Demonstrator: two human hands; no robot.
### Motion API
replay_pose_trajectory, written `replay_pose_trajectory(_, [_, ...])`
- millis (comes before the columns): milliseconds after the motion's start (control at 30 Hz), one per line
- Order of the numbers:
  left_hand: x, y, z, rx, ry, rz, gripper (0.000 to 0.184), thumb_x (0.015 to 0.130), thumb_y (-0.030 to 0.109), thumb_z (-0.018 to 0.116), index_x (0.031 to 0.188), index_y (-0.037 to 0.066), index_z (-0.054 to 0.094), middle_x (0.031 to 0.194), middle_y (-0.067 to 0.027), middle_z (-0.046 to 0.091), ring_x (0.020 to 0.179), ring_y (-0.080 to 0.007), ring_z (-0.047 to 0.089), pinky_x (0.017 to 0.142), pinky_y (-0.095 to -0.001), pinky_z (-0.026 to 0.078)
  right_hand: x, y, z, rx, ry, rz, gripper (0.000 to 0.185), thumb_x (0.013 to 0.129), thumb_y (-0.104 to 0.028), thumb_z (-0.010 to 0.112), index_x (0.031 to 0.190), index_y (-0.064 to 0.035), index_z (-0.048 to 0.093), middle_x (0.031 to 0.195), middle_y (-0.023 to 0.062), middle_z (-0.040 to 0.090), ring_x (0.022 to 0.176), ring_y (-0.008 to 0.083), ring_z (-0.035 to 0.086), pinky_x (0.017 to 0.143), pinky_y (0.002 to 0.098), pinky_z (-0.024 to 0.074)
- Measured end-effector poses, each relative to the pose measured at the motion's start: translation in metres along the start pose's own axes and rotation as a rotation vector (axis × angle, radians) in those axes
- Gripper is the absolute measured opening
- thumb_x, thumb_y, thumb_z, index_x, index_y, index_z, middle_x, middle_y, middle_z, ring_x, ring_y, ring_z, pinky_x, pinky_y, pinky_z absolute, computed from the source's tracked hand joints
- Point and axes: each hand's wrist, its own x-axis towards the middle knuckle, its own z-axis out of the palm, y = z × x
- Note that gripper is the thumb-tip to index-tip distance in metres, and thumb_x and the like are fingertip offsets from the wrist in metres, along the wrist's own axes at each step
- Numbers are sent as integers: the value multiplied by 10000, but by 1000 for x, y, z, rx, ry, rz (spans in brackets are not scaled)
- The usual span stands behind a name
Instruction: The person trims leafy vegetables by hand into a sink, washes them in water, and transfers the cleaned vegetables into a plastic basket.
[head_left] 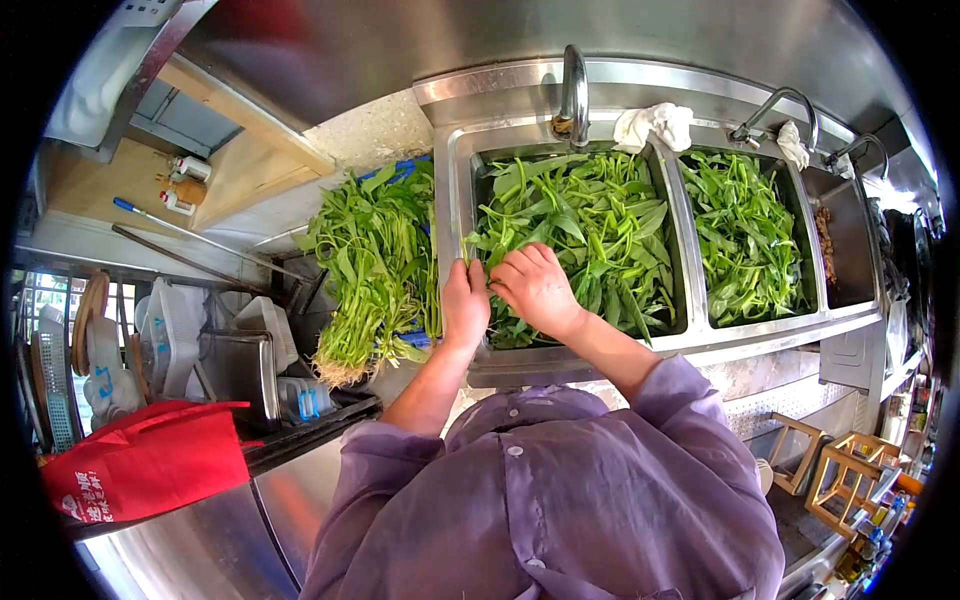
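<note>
My left hand (466, 303) is closed at the near left rim of the first sink basin (457, 200), with a bit of green water spinach stem (470, 245) rising from its fingertips. Close beside it, my right hand (537, 287) is bent in a pinch over the basin; its fingers hide whatever is between them. Loose water spinach (590, 220) fills this basin below my hands. To the left of the sink lies a large heap of uncut water spinach (375, 260), pale stems and roots towards me.
A second basin holds more leafy greens (745, 235); a third has small brown pieces (825, 240). Taps (574, 95) and white cloths (655, 127) line the back edge. At left are a red bag (150, 460) and plastic baskets (175, 330). Wooden stools (850, 480) stand at lower right.
</note>
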Motion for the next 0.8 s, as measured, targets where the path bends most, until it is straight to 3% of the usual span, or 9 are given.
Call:
replay_pose_trajectory(367, [-17, 17, 1, 130, 27, 123, 176, 860, 184, 445, 806, 21, 409, 599, -202, 491, 558, -380, 486, 474, -422, 348, -11, -2, 17, -40, -6, 73, 78, 674, -113, 606, 716, -65, 562, 723, 73, 503, 719, 247, 496, 766, 339, 386])
replay_pose_trajectory(433, [-19, 19, 2, 118, 63, 181, 166, 861, 182, 442, 822, 22, 416, 618, -196, 505, 562, -377, 492, 477, -418, 359, -19, -1, 29, 358, 37, 432, 57, 730, -98, 564, 763, -52, 557, 692, 95, 496, 682, 276, 497, 695, 313, 413])
replay_pose_trajectory(467, [-19, 20, 1, 97, 54, 198, 159, 860, 177, 444, 833, 21, 425, 645, -194, 515, 575, -374, 500, 487, -416, 370, -20, 5, 32, 358, 36, 430, 57, 730, -98, 564, 763, -52, 557, 692, 95, 496, 682, 276, 497, 695, 313, 413])
replay_pose_trajectory(533, [-22, 19, -1, 77, 46, 215, 154, 860, 173, 445, 844, 20, 434, 671, -192, 525, 589, -371, 507, 497, -413, 381, -22, 28, 32, 881, 207, 1025, 84, 772, -82, 517, 830, -28, 544, 709, 116, 517, 657, 296, 498, 639, 305, 423])
replay_pose_trajectory(600, [-26, 14, -8, 138, -27, 178, 139, 849, 153, 461, 851, 15, 446, 708, -193, 529, 613, -360, 515, 512, -402, 392, -37, 87, 34, 696, 216, 1033, 133, 787, -75, 496, 903, -25, 536, 816, 133, 545, 736, 286, 519, 670, 333, 421])
replay_pose_trajectory(667, [-26, 10, -13, 137, -21, 266, 131, 843, 148, 469, 842, 18, 449, 701, -184, 529, 606, -354, 515, 511, -398, 393, -33, 94, 2, -254, 39, 808, 202, 759, -90, 532, 955, -45, 542, 972, 128, 542, 874, 277, 524, 734, 367, 427])
replay_pose_trajectory(700, [-25, 9, -14, 132, -13, 355, 124, 837, 142, 478, 833, 21, 452, 693, -175, 529, 598, -347, 516, 509, -393, 394, -26, 84, -13, -256, 41, 810, 202, 759, -90, 532, 955, -45, 542, 972, 128, 542, 874, 277, 524, 734, 367, 427])
replay_pose_trajectory(767, [-22, 5, -14, 136, -6, 402, 118, 831, 138, 487, 827, 24, 456, 679, -164, 528, 589, -340, 516, 507, -388, 395, -10, 56, -36, -254, 277, 353, 243, 738, -84, 551, 979, -53, 537, 1023, 123, 518, 916, 274, 503, 788, 374, 403])
replay_pose_trajectory(800, [-22, 4, -14, 142, -1, 448, 113, 826, 134, 495, 821, 27, 460, 665, -153, 526, 579, -334, 515, 504, -382, 397, -7, 47, -38, -230, 260, 193, 307, 709, -92, 577, 1012, -69, 529, 1021, 100, 517, 973, 263, 480, 855, 387, 365])
